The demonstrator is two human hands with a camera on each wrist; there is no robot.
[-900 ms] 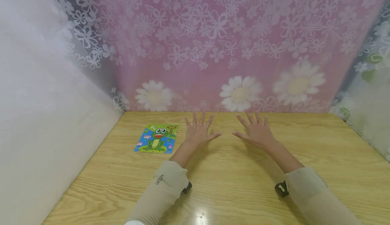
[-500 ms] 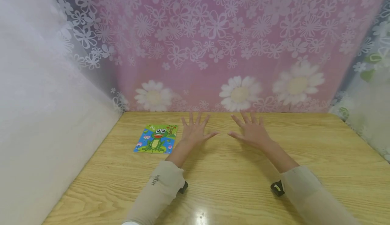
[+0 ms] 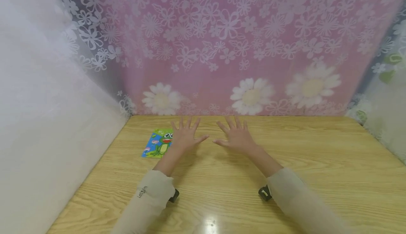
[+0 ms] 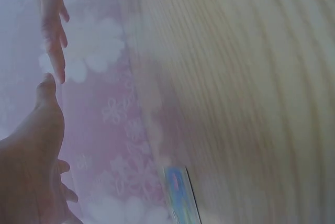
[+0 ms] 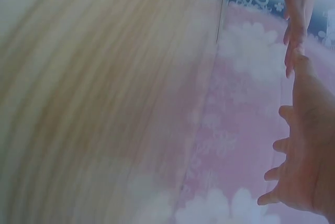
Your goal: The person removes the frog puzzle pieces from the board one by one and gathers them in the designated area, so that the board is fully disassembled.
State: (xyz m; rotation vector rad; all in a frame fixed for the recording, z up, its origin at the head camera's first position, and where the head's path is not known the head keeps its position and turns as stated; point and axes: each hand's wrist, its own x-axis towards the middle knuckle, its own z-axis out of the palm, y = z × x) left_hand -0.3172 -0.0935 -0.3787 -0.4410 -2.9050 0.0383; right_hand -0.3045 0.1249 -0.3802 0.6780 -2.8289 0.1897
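My left hand has its fingers spread and holds nothing. In the head view it covers the right part of a square picture card with a green frog; the left wrist view shows a gap between that hand and the card. My right hand, also with spread fingers, holds nothing and hovers over the table to the right of the left hand. The two thumbs point at each other with a small gap between them in the head view.
The wooden table reaches back to a pink flowered curtain. A white sheet hangs along the left side, and a flowered sheet along the right. A dark strap device sits at the right wrist.
Both hands have moved left, the right one further, so the gap between them is narrower. The left hand now overlaps part of the frog card in the head view.
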